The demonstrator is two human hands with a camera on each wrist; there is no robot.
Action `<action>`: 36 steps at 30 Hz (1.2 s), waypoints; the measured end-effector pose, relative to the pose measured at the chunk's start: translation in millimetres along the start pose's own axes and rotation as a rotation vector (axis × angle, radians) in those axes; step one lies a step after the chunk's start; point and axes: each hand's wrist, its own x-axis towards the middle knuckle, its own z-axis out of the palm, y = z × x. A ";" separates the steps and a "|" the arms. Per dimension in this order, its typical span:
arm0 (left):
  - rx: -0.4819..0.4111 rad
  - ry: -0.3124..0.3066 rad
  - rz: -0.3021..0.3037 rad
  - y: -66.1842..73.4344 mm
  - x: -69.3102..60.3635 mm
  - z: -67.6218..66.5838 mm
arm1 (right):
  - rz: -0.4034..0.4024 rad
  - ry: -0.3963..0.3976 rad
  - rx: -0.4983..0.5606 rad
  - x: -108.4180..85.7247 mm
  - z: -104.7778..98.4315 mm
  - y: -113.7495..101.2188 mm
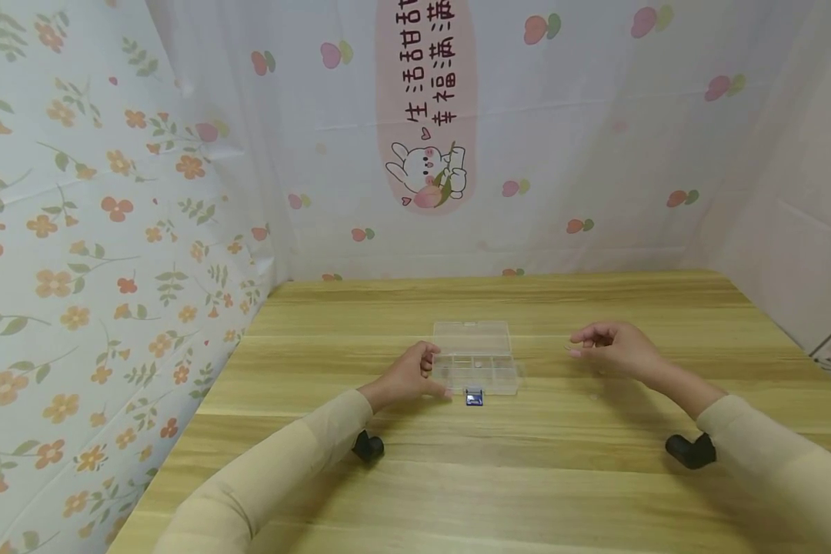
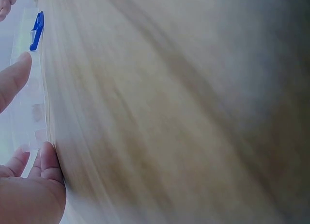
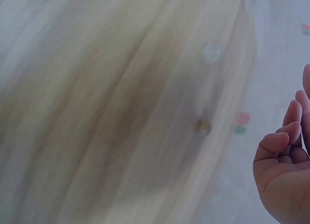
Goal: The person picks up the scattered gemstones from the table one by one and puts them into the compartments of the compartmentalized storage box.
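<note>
A clear compartment box (image 1: 495, 382) lies on the table with its lid (image 1: 471, 338) raised at the back; a small pale piece (image 1: 478, 365) is in one compartment. My left hand (image 1: 410, 377) grips the box's left end, thumb at the front edge, fingers at the side. A blue clip-like part (image 1: 474, 398) is at the front edge, also visible in the left wrist view (image 2: 37, 31). Right of the box, my right hand (image 1: 616, 352) is raised over the table, pinching a tiny pale thing (image 1: 568, 348) between thumb and finger; its shape is unclear.
Two small translucent round pieces (image 3: 211, 52) (image 3: 204, 127) lie on the wooden table near my right hand. Patterned cloth (image 1: 540, 154) hangs behind the table and along the left. Black wrist mounts (image 1: 368, 446) (image 1: 691, 451) hang below both forearms.
</note>
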 end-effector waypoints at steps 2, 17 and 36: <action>-0.007 0.000 -0.001 -0.6 -0.1 0.5 | 0.004 -0.002 -0.007 -1.1 -2.7 6.0; -0.006 -0.009 0.001 -5.8 2.2 0.0 | 0.027 -0.053 -0.031 -5.9 -21.2 36.5; 0.022 0.010 0.031 -6.4 4.3 0.2 | 0.113 -0.189 -0.014 -3.8 -24.1 49.8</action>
